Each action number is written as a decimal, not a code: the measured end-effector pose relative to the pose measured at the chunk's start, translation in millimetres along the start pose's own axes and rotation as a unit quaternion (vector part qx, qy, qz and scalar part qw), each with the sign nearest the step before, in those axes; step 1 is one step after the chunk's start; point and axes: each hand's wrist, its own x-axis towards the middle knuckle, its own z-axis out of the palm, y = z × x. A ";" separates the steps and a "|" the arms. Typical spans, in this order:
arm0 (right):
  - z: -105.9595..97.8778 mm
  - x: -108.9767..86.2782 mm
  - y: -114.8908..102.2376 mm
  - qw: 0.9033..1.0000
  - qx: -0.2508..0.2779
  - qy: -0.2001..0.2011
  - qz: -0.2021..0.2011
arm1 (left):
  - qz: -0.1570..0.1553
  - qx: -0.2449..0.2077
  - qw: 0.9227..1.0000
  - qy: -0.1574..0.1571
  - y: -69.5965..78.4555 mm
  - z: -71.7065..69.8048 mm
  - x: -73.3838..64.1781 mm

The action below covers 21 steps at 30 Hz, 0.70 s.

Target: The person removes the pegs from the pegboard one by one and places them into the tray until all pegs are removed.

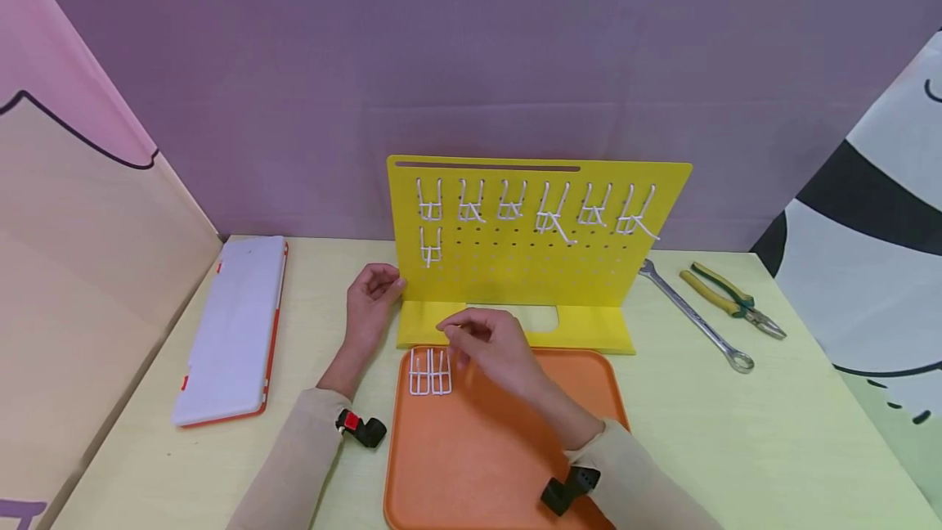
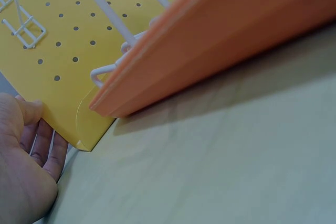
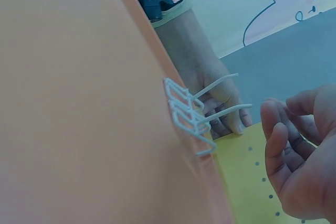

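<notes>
A yellow pegboard (image 1: 530,280) stands upright on its base, with a row of several white wire hooks (image 1: 430,204) along its top and one hook (image 1: 430,250) beneath the leftmost. My left hand (image 1: 371,309) grips the board's lower left edge; in the left wrist view its thumb (image 2: 32,111) lies on the front face, other fingers behind. Over the far part of an orange tray (image 1: 471,464), my right hand (image 1: 495,346) hovers with loosely bent fingers, and the right wrist view shows nothing in them. Two white hooks (image 3: 189,111) lie side by side in the tray's far left corner, close to that hand.
Left on the table is a white case (image 1: 231,334) with red edging. To the right lie a combination wrench (image 1: 695,316) and yellow-green handled pliers (image 1: 736,301). A purple cloth wall (image 1: 515,47) rises behind the board.
</notes>
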 end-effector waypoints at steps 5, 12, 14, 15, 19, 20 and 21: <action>-0.5 3.5 -10.8 0.999 0.016 0.028 -0.009 | 0.001 -0.002 1.000 -0.001 0.3 0.6 -0.7; -2.1 10.8 -19.3 0.997 0.037 0.066 -0.023 | 0.003 -0.008 1.000 -0.001 -1.4 0.3 -0.1; -1.5 13.5 -19.3 0.996 0.040 0.076 -0.023 | 0.003 -0.006 1.000 -0.001 -1.7 0.2 0.3; -1.1 15.1 -18.8 0.995 0.043 0.082 -0.023 | 0.002 -0.005 1.000 -0.002 -1.8 0.0 0.4; 0.9 22.1 -18.8 0.991 0.067 0.108 -0.032 | 0.002 -0.003 1.000 -0.002 -1.1 -0.3 0.5; 1.3 24.2 -18.8 0.990 0.073 0.113 -0.035 | 0.002 -0.004 1.000 -0.001 -0.9 -0.4 0.3; 1.6 26.3 -18.9 0.989 0.079 0.118 -0.039 | 0.001 -0.004 1.000 -0.001 -0.5 -0.4 0.1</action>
